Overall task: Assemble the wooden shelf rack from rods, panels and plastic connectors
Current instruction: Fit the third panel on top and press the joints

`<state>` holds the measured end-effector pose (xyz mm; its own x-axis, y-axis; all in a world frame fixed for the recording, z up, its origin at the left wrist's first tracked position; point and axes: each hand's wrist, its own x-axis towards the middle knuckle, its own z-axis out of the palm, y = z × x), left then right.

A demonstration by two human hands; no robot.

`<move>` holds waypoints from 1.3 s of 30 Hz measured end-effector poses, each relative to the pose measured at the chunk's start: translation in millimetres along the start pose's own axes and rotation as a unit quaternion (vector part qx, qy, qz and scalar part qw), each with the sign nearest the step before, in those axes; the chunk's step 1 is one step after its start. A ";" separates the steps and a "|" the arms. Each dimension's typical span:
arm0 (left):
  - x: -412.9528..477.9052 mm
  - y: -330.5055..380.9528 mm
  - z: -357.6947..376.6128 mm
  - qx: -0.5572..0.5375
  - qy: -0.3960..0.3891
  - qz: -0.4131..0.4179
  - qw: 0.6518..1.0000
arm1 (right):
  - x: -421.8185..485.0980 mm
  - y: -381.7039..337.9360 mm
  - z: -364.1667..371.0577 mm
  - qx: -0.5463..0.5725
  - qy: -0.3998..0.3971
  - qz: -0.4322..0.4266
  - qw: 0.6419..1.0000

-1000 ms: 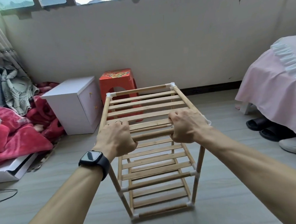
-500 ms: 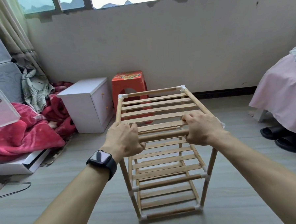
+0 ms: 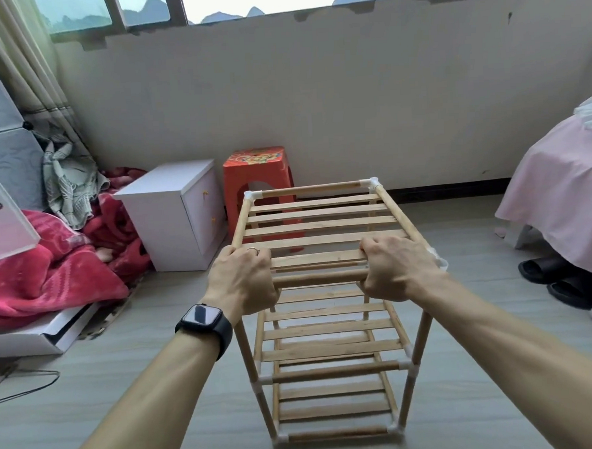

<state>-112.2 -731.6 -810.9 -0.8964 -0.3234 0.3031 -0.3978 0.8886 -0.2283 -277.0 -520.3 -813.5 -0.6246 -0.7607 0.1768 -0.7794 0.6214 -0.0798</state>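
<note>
The rack (image 3: 322,223) stands upright on the floor (image 3: 503,402) in front of the person, all its shelves in place. The left hand (image 3: 242,282) and right hand (image 3: 398,268) each clench the front top rod (image 3: 319,278), fingers wrapped around it near its two ends.

If they lift or shake it from there, the load probably falls on that one rod, and it could slip out of its white corner connectors (image 3: 373,182). A sideways shove might also twist the tall frame.

Compared with a second ago, both grips are unchanged. The view has tilted up, showing more window, and the rack sits further right in it.
</note>
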 end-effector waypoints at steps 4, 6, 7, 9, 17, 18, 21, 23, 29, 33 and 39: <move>2.9 -13.8 -1.5 0.055 -0.019 -0.035 0.998 | -4.9 -44.2 -0.8 0.013 -0.004 0.074 0.997; 0.9 -17.8 -8.0 0.032 -0.037 -0.037 0.998 | -3.7 -68.8 -6.9 0.031 -0.061 0.074 0.995; -0.5 -18.2 -12.1 0.011 -0.040 -0.033 0.999 | -3.1 -77.9 -12.8 0.067 -0.103 0.053 0.991; -3.2 -17.3 -20.5 -0.055 -0.028 -0.040 0.997 | -4.0 -84.8 -27.2 0.191 -0.170 0.004 0.967; -9.5 48.7 -55.8 -0.279 -0.077 -0.021 0.957 | -22.7 1.9 -41.5 0.325 0.084 0.029 0.942; -14.0 61.9 -56.7 -0.286 -0.123 0.001 0.950 | -22.7 17.1 -38.2 0.244 0.114 0.062 0.961; -24.8 94.1 -48.0 -0.233 -0.209 0.065 0.948 | -25.8 55.7 -27.6 0.039 0.070 0.168 0.983; -25.5 100.1 -37.7 -0.198 -0.195 0.074 0.958 | -28.3 68.7 -25.1 0.054 0.008 0.198 0.979; -12.0 37.4 -11.8 -0.134 -0.054 0.081 0.986 | -50.6 40.3 -24.9 0.158 -0.046 0.116 0.980; -6.9 -4.8 -7.5 -0.111 -0.045 -0.011 0.993 | -81.4 5.6 -30.8 0.181 -0.052 0.010 0.982; -27.3 58.7 -55.9 -0.253 -0.071 -0.021 0.965 | -77.1 -10.3 -38.5 0.257 0.060 -0.105 0.959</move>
<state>-100.2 -652.4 -780.9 -0.9132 -0.3727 0.1649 -0.3210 0.9070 0.2724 -219.0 -460.8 -788.5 -0.4647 -0.8129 0.3509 -0.8282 0.2589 -0.4971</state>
